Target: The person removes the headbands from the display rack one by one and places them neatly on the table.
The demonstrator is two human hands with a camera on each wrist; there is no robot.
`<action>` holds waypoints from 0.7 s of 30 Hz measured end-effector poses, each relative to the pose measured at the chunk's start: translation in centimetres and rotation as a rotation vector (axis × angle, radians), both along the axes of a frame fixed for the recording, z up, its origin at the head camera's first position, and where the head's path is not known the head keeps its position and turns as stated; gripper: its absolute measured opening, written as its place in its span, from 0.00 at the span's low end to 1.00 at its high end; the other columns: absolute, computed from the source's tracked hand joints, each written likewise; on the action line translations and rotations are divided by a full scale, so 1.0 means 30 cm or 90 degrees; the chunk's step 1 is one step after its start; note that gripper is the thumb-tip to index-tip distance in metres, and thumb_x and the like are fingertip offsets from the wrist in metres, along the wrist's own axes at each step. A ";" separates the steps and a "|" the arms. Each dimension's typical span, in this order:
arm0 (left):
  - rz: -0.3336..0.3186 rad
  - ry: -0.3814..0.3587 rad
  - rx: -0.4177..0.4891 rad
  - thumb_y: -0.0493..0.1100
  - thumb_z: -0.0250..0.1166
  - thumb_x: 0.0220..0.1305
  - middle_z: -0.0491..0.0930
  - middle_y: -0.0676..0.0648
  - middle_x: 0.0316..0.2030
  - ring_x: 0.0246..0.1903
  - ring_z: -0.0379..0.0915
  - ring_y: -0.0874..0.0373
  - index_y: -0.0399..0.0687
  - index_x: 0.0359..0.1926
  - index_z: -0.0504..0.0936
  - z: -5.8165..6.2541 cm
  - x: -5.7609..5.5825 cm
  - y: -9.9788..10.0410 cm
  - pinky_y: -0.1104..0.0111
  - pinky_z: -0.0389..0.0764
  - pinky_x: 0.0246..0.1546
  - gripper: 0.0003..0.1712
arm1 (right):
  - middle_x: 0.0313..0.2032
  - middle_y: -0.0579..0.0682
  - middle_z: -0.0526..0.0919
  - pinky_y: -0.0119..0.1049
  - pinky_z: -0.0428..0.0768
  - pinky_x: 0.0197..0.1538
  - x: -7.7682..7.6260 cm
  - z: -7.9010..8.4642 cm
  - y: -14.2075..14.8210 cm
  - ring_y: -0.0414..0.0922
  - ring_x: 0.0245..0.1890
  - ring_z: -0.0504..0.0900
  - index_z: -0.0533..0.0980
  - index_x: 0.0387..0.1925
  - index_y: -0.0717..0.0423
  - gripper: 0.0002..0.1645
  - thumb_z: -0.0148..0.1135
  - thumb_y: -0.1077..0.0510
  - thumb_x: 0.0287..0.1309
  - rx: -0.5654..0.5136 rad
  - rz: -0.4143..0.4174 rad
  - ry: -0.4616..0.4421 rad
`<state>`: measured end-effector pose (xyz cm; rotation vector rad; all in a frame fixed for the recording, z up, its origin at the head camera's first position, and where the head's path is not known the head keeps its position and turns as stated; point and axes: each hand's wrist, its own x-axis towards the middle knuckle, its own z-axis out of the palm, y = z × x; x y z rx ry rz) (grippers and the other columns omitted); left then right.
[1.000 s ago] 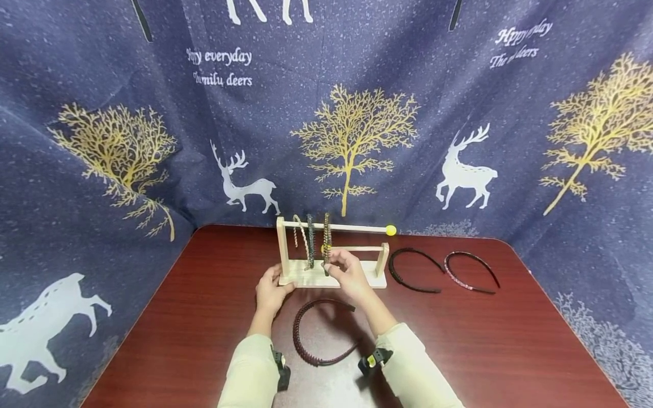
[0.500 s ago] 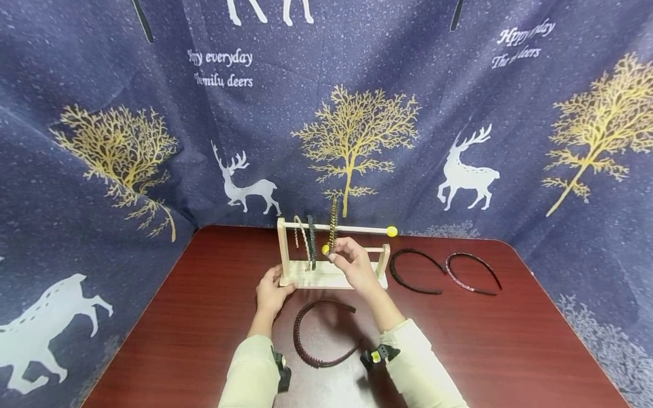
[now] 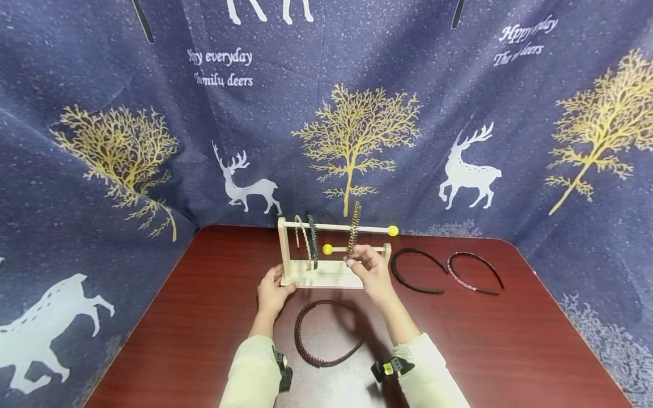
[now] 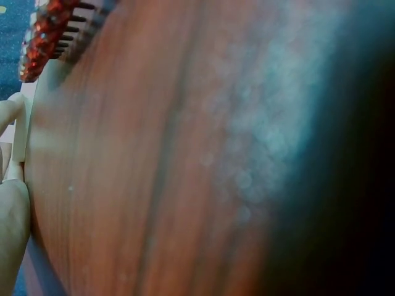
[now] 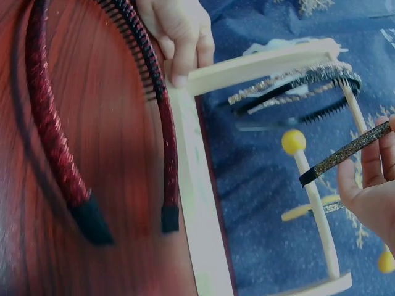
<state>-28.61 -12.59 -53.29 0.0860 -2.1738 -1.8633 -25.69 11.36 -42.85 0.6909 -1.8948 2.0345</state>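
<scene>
My right hand [image 3: 374,279] pinches one end of a gold-and-black toothed headband [image 3: 354,229], which stands upright with its top above the rack's upper rod. In the right wrist view this headband [image 5: 349,151] crosses the lower rod [image 5: 321,216] beyond its yellow ball tip. With thumb in front and fingers behind, my left hand [image 3: 272,293] grips the left end of the wooden headband rack [image 3: 326,276]. Near the left post, a cream braided headband [image 3: 306,241] and a dark toothed headband [image 3: 313,243] hang on the upper rod [image 3: 339,228].
A dark red sequined headband [image 3: 302,340] lies on the table between my forearms. Right of the rack lie a black headband [image 3: 399,276] and a pink-patterned headband [image 3: 466,286]. A blue cloth [image 3: 347,68] printed with deer and trees hangs behind the table.
My right hand has lifted the gold-and-black headband and carried it right, from near the hanging headbands past the lower rod's yellow tip. My left hand stays on the rack.
</scene>
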 end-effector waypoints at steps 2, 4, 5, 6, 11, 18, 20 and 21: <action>-0.001 0.002 -0.007 0.25 0.72 0.40 0.73 0.33 0.52 0.56 0.67 0.42 0.32 0.56 0.71 0.001 -0.002 0.001 0.62 0.70 0.56 0.37 | 0.34 0.70 0.77 0.30 0.77 0.40 0.001 0.000 0.019 0.42 0.37 0.79 0.69 0.37 0.75 0.08 0.55 0.76 0.54 -0.008 -0.002 0.010; -0.001 0.002 -0.008 0.24 0.72 0.40 0.73 0.33 0.52 0.56 0.67 0.42 0.32 0.56 0.71 0.000 -0.003 0.002 0.62 0.71 0.56 0.37 | 0.34 0.69 0.77 0.29 0.77 0.40 0.004 0.002 0.038 0.42 0.37 0.79 0.69 0.38 0.75 0.08 0.55 0.76 0.54 -0.012 -0.007 0.010; 0.000 0.001 -0.008 0.24 0.72 0.40 0.73 0.33 0.52 0.56 0.67 0.42 0.32 0.56 0.71 0.000 -0.002 0.002 0.62 0.71 0.56 0.37 | 0.34 0.69 0.78 0.29 0.77 0.40 0.005 0.004 0.046 0.42 0.37 0.79 0.69 0.38 0.76 0.08 0.55 0.77 0.54 -0.016 -0.008 0.007; 0.000 -0.001 -0.007 0.24 0.72 0.40 0.73 0.33 0.52 0.56 0.67 0.42 0.32 0.56 0.71 0.000 -0.002 0.003 0.62 0.71 0.55 0.37 | 0.33 0.68 0.78 0.29 0.77 0.41 0.007 0.006 0.054 0.42 0.36 0.79 0.69 0.38 0.77 0.09 0.55 0.77 0.54 -0.019 -0.010 0.004; 0.002 -0.006 -0.010 0.25 0.72 0.40 0.73 0.33 0.52 0.56 0.67 0.42 0.32 0.56 0.72 0.001 -0.001 0.005 0.62 0.72 0.55 0.37 | 0.33 0.62 0.80 0.28 0.78 0.41 0.021 0.025 0.092 0.43 0.36 0.79 0.70 0.40 0.77 0.11 0.55 0.77 0.53 -0.032 -0.030 -0.002; -0.004 -0.011 -0.003 0.25 0.72 0.40 0.73 0.33 0.53 0.56 0.67 0.43 0.32 0.57 0.71 0.001 0.001 0.004 0.62 0.71 0.55 0.37 | 0.31 0.63 0.80 0.27 0.78 0.37 0.038 0.037 0.139 0.43 0.35 0.81 0.67 0.39 0.81 0.11 0.55 0.79 0.52 -0.055 -0.048 0.037; -0.006 -0.010 0.004 0.24 0.72 0.40 0.72 0.33 0.53 0.56 0.66 0.43 0.32 0.57 0.71 0.008 0.005 0.004 0.62 0.71 0.55 0.38 | 0.32 0.63 0.80 0.28 0.78 0.39 0.041 0.039 0.150 0.42 0.35 0.81 0.67 0.39 0.82 0.11 0.55 0.79 0.52 -0.070 -0.044 0.043; -0.007 -0.010 0.005 0.24 0.72 0.40 0.72 0.33 0.54 0.57 0.66 0.43 0.31 0.57 0.71 0.009 0.006 0.003 0.62 0.71 0.56 0.38 | 0.32 0.62 0.80 0.28 0.79 0.39 0.042 0.039 0.156 0.42 0.35 0.81 0.66 0.39 0.83 0.12 0.55 0.79 0.52 -0.074 -0.043 0.046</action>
